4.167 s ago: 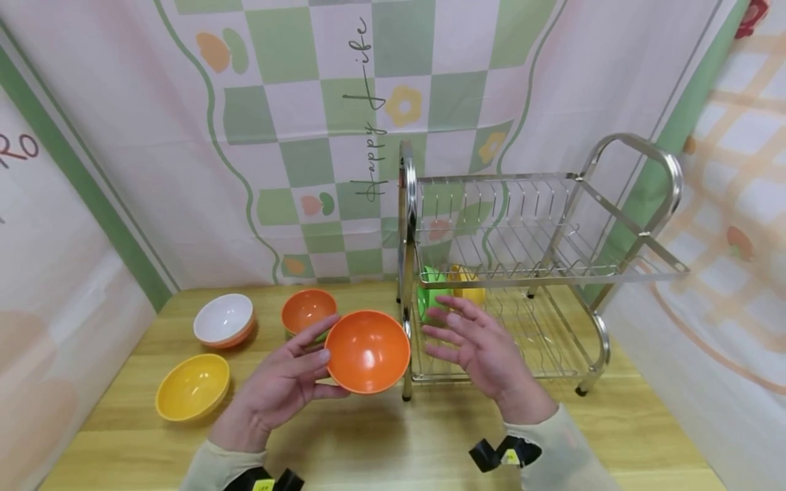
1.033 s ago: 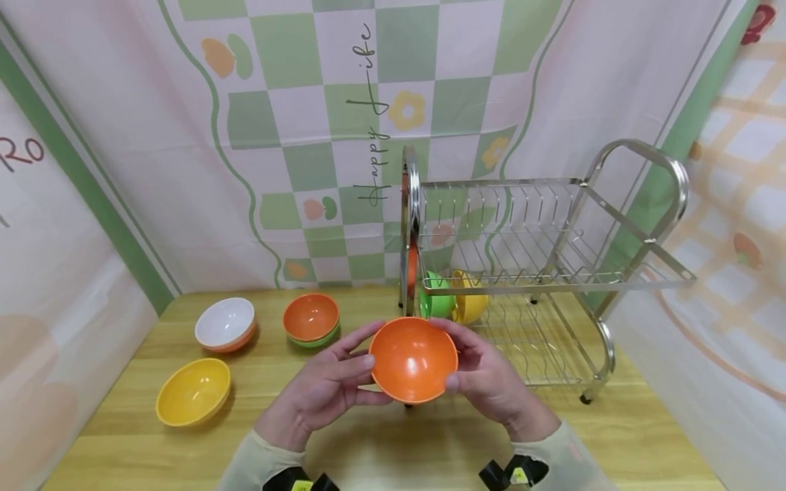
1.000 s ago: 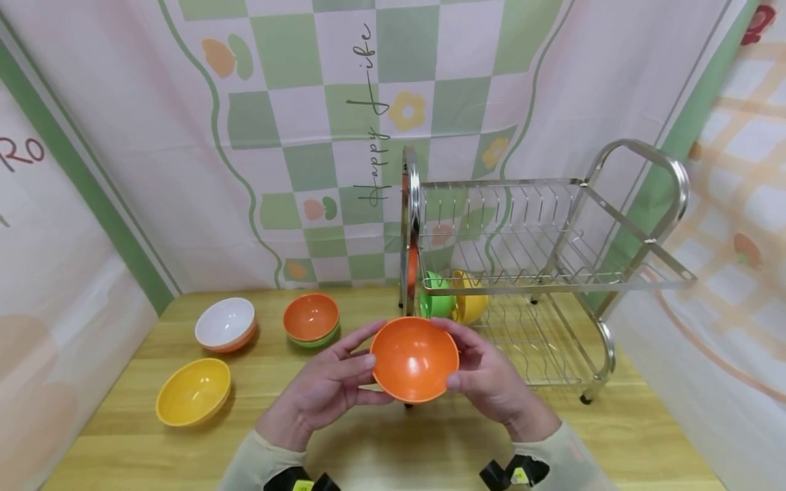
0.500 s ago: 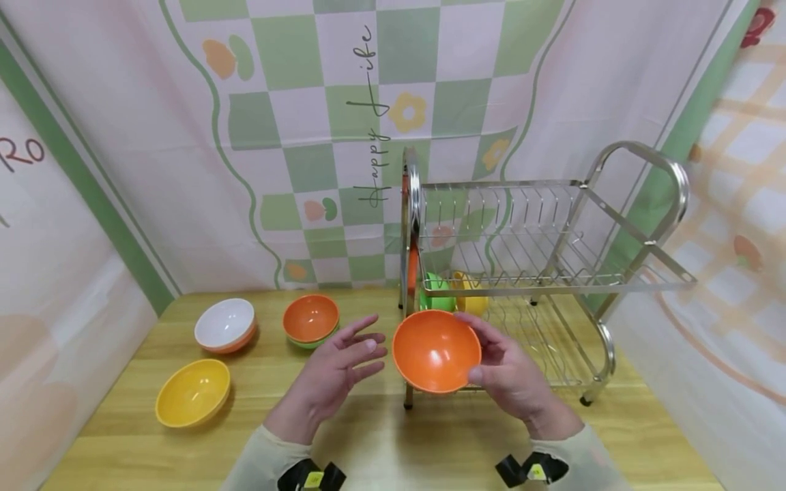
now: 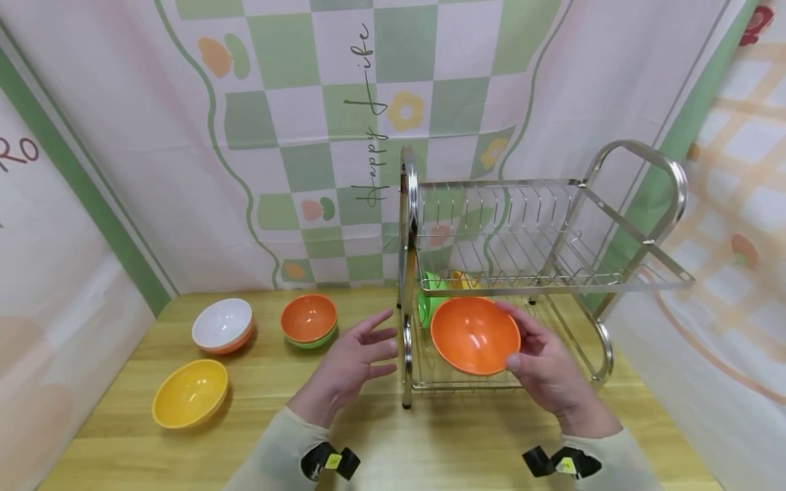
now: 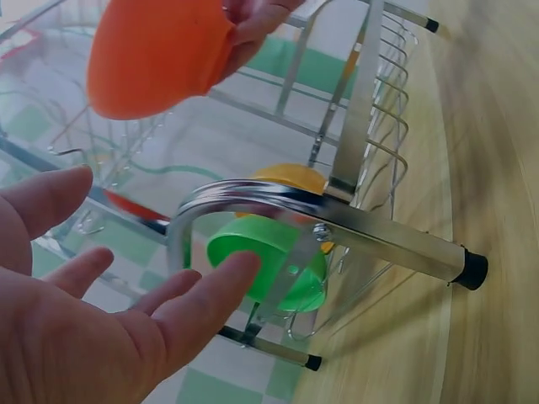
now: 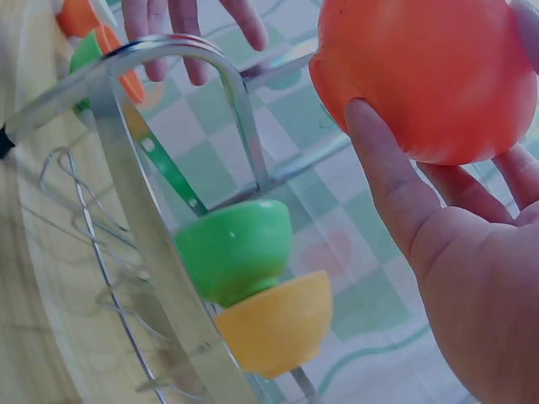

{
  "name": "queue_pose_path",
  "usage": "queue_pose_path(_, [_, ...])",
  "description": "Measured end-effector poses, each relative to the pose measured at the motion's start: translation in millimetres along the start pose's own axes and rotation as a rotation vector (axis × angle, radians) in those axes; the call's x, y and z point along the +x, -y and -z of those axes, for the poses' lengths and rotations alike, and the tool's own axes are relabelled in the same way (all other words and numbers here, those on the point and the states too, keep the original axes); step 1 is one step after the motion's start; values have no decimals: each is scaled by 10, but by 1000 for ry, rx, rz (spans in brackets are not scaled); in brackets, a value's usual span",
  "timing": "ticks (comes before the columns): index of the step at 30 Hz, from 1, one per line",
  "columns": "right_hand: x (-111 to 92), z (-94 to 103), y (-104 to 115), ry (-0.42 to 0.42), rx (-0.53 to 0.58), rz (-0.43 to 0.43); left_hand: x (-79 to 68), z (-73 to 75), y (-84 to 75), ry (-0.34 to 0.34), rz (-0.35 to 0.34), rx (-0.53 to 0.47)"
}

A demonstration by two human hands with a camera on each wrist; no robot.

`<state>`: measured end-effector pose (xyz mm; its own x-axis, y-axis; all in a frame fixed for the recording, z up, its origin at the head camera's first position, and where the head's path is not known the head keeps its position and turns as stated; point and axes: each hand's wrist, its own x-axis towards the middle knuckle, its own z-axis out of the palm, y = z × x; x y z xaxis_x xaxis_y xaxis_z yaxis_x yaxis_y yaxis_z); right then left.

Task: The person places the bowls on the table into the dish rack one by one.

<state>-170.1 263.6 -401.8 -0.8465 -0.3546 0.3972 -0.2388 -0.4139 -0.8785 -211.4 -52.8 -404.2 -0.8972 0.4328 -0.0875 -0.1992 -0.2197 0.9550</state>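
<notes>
My right hand (image 5: 549, 365) grips an orange bowl (image 5: 475, 336) by its right side, thumb at the rim and fingers behind. The bowl's hollow faces me, and in the head view it overlaps the lower tier of the metal dish rack (image 5: 555, 290). My left hand (image 5: 356, 365) is held with fingers spread, holding nothing, just left of the rack's front post. On the lower tier, a green bowl (image 6: 268, 261) and a yellow bowl (image 7: 278, 324) stand on their sides, one beside the other; the orange bowl partly hides them in the head view.
On the wooden table (image 5: 258, 443) at left stand a white bowl (image 5: 222, 324) with an orange outside, a yellow bowl (image 5: 192, 394), and an orange bowl (image 5: 309, 318) stacked on a green one (image 5: 313, 342). A patterned curtain (image 5: 295, 164) hangs behind.
Earlier the left hand held the orange bowl, then both hands did. The left hand has let go, and the right hand has carried the bowl rightward in front of the rack's lower tier.
</notes>
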Motion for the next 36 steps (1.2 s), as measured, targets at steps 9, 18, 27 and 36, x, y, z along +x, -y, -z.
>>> queue_pose_path(9, [-43,70,129,-24,3,30,180,-106,37,-39,48,-26])
queue_pose_path(18, [-98,183,248,-61,-42,51,280,-151,71,-102,82,62])
queue_pose_path(27, [-84,233,384,-157,-194,91,326,-169,49,-110,94,109])
queue_pose_path(36, [-5,252,514,-431,-635,-158,367,-156,28,-103,105,142])
